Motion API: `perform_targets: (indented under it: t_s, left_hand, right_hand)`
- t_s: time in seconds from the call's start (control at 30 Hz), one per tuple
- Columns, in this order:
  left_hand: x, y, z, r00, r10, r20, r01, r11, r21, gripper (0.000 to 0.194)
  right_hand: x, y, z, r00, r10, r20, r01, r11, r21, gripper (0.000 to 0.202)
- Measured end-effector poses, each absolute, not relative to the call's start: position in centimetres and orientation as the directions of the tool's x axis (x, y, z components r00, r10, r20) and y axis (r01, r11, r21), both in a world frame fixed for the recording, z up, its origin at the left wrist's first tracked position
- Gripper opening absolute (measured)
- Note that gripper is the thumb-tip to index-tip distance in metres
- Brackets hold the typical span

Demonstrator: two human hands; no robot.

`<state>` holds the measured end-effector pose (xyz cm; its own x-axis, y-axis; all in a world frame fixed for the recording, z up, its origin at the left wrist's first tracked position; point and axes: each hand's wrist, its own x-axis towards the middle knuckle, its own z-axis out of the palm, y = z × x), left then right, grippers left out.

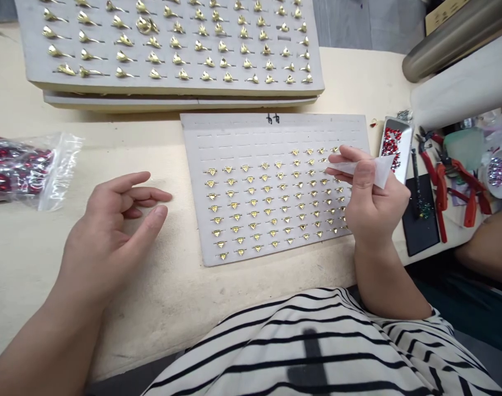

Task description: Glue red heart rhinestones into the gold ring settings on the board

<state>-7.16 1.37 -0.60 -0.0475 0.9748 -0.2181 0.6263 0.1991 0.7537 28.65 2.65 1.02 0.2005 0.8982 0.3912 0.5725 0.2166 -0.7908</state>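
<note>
A grey card (234, 135) lies flat on the table, with rows of small gold triangular pieces (253, 214) set in its slits; its top rows of slits hold nothing. Over the card's right side, my right hand (372, 201) pinches a white translucent cone (382, 170) between thumb and fingers, its narrow tip pointing left at the upper right pieces. My left hand (121, 220) hovers or rests left of the card, fingers apart and holding nothing. A small white tray (406, 135) of red stones (391, 144) sits just right of the card.
Stacked foam boards with gold rings (172, 85) stand behind the card. At the left is a plastic bag (23, 170) of red items. On the right are red-handled pliers (441, 187), a black mat (418, 234), a bowl (499, 173) of stones, rolls, and another person's bare limb (487, 245).
</note>
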Motion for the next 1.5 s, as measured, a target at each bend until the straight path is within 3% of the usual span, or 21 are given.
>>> perform_targets:
  t_s: [0.4,0.63,0.9,1.5]
  left_hand:
    - [-7.0,1.2,-0.6,-0.038,0.98,-0.198,0.636,0.176,0.751,0.059]
    - [-7.1,1.3,-0.6,-0.02,0.982,-0.19,0.627,0.16,0.762,0.057]
    - [-7.1,1.3,-0.6,-0.029,0.981,-0.192,0.63,0.167,0.758,0.057]
    - [-7.3,1.3,-0.9,-0.021,0.984,-0.177,0.638,0.149,0.755,0.057]
  right_hand:
    - [28.0,2.4,1.6,0.22,0.843,0.49,0.549,0.308,-0.777,0.029]
    - [27.2,2.4,0.9,0.118,0.9,0.419,0.502,0.31,-0.807,0.03]
    - [27.4,2.6,0.4,0.119,0.925,0.36,0.506,0.255,-0.824,0.03]
    - [27.3,2.6,0.6,0.105,0.897,0.428,0.498,0.326,-0.804,0.029]
